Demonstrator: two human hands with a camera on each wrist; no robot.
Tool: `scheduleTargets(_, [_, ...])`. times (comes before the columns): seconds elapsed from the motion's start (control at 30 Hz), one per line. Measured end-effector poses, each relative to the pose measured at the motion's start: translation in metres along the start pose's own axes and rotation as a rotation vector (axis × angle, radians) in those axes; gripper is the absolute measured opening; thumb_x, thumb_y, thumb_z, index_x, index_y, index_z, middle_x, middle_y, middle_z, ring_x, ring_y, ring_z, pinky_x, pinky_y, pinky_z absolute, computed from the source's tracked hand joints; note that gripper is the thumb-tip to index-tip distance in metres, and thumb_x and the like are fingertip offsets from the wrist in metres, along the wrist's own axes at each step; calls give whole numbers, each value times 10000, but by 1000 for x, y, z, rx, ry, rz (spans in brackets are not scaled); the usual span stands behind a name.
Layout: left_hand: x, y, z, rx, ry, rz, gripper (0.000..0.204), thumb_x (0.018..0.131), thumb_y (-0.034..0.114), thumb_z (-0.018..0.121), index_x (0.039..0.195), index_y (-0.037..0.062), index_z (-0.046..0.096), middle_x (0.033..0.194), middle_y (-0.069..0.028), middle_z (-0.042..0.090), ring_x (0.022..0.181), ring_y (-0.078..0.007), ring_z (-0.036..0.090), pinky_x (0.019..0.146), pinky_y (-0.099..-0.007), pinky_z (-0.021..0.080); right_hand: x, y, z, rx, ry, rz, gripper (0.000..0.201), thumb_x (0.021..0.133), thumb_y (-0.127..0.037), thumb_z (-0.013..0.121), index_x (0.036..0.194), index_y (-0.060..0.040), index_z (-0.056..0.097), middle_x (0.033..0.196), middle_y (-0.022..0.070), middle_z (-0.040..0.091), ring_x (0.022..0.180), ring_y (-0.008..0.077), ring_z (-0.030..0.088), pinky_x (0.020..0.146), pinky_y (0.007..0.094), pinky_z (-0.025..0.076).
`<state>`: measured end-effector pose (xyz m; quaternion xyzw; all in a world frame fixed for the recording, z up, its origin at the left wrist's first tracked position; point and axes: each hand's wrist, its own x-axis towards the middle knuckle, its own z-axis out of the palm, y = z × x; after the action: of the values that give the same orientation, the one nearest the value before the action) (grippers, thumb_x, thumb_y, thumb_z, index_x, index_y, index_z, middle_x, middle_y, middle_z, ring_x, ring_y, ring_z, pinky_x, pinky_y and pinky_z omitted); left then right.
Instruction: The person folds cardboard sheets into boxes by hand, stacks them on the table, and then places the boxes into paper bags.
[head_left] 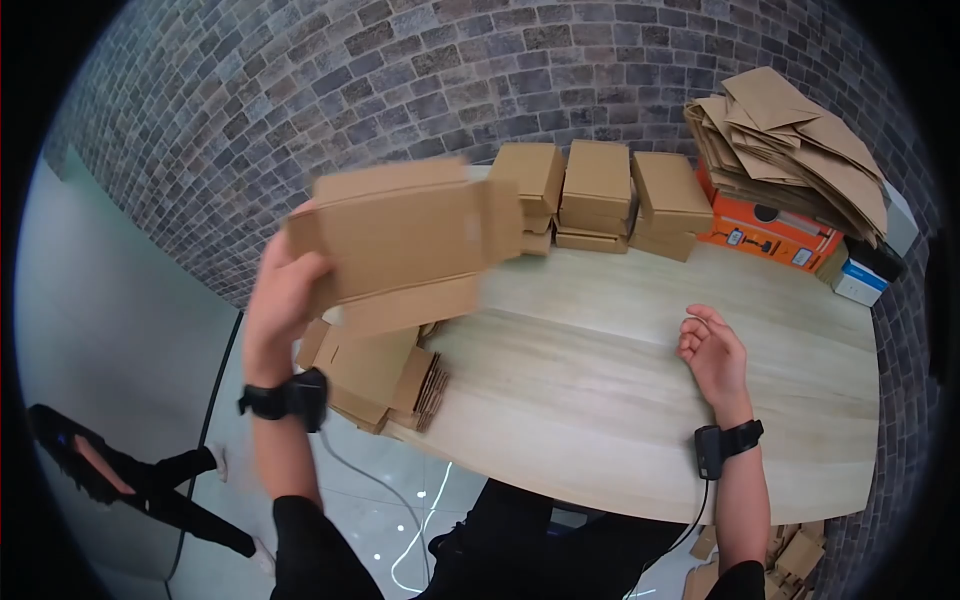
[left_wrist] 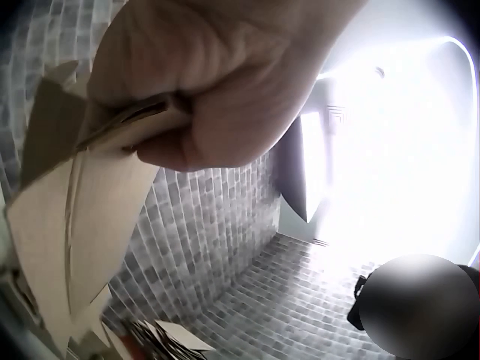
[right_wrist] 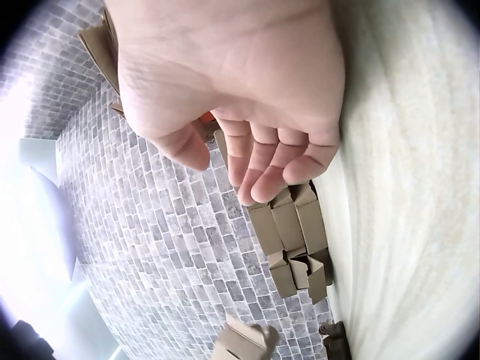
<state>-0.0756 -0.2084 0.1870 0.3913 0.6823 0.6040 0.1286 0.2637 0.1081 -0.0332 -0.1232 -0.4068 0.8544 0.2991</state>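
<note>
My left hand [head_left: 285, 300] grips one edge of a partly folded cardboard box [head_left: 405, 240], raised above the left part of the table. Its side flaps stick out around a flat panel. In the left wrist view the thumb and fingers pinch the cardboard [left_wrist: 105, 202] at its edge. Below it, a stack of flat cardboard box blanks [head_left: 375, 370] lies at the table's left front edge. My right hand [head_left: 715, 355] rests at the right of the table, palm turned up and fingers loosely bent, as the right wrist view also shows, with nothing in it.
Folded cardboard boxes [head_left: 598, 180] stand in stacks along the back of the wooden table [head_left: 600, 370]. At the back right, brown paper sheets [head_left: 790, 150] pile on an orange box [head_left: 770, 235]. More cardboard [head_left: 800, 555] lies below the right front edge. Another person [head_left: 150, 480] is at the left.
</note>
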Motion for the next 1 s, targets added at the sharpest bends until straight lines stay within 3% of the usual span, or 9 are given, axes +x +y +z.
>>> scheduleTargets(0.07, [3,-11,52,-191,-115,87,682,750,-97,445,1424,6,417,1254,-113,572,1130,-184,569,964,-301,462,0,1,4,-24,-31,14,335,985,-230,471,1239,-22,538,1010,88,648,857,163,607,784,300,489])
scheduleTargets(0.23, [6,-74,179,-409,-301,-164,801,702,-136,464,1474,35,335,1281,-122,546,1156,-212,556,998,-326,450,-6,1,9,121,-86,6,487,1016,-322,485,1381,-3,444,1105,99,646,905,168,634,789,299,509])
scheduleTargets(0.33, [8,-99,216,-419,-394,-224,800,700,-143,455,1470,34,335,1294,-125,537,1178,-217,543,1009,-330,443,-6,-5,15,-26,-48,-57,528,1006,-351,513,1399,-11,422,1148,96,637,925,160,633,786,289,505])
scheduleTargets(0.4, [9,-109,223,-406,-447,-238,794,702,-141,457,1467,35,332,1306,-119,528,1198,-215,531,1014,-333,441,-4,-5,7,-47,-45,-49,527,988,-310,563,1399,-10,425,1175,93,630,942,130,623,785,284,501])
scheduleTargets(0.47, [10,-118,228,-444,-484,-275,786,703,-138,461,1460,35,337,1310,-111,521,1202,-211,530,1020,-330,437,-2,-4,8,-451,70,16,479,964,-179,580,1389,-10,436,1175,80,631,975,115,616,820,281,498])
scheduleTargets(0.5, [10,-123,230,-456,-469,-268,781,699,-138,468,1451,35,344,1305,-108,519,1213,-211,525,1024,-331,437,0,-1,10,-439,68,15,479,964,-179,580,1389,-10,436,1175,80,631,975,115,616,820,281,498])
scheduleTargets(0.63, [14,-140,233,-529,-461,-351,751,712,-139,482,1432,37,360,1295,-113,522,1174,-220,559,981,-336,484,2,5,6,-635,121,-118,470,920,-54,538,1379,-12,446,1186,62,627,1045,121,598,905,278,474])
scheduleTargets(0.7, [12,-147,230,-654,-463,-535,665,728,-145,493,1363,30,401,1240,-120,541,1113,-235,598,916,-339,535,1,7,6,-711,138,-117,478,912,-33,520,1383,-13,444,1206,59,617,1072,126,587,933,278,463])
scheduleTargets(1.0, [14,-182,225,-1234,-610,-595,494,724,-76,401,1198,42,477,1117,-120,568,1021,-246,604,889,-367,542,2,-3,8,141,117,80,714,755,94,388,1459,-26,378,1317,120,546,1170,197,565,961,301,473])
